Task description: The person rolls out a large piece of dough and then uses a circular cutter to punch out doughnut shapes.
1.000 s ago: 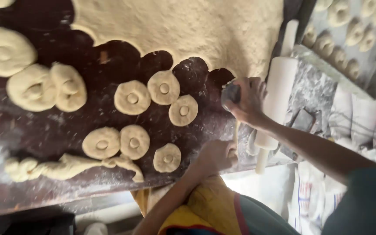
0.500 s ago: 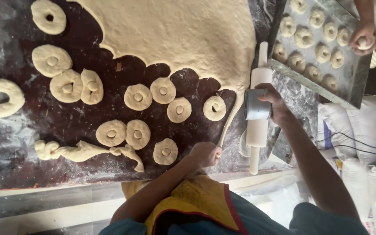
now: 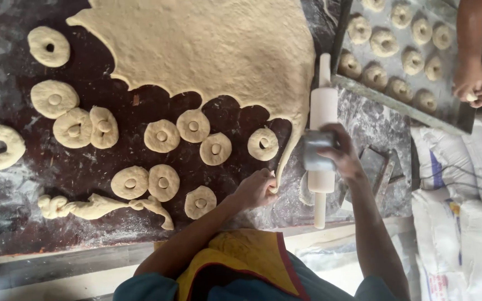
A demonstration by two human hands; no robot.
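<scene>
Both hands work at the dark table (image 3: 85,223). At five o'clock of the big dough sheet (image 3: 207,50), the left hand (image 3: 256,189) pinches the sheet's thin trailing strip. At three o'clock of it, the right hand (image 3: 342,155) grips a metal cutter (image 3: 318,150) over the white rolling pin (image 3: 322,134). Cut dough rings (image 3: 162,135) lie at nine o'clock. Another person's hands (image 3: 475,83) touch the tray (image 3: 453,120) at two o'clock.
</scene>
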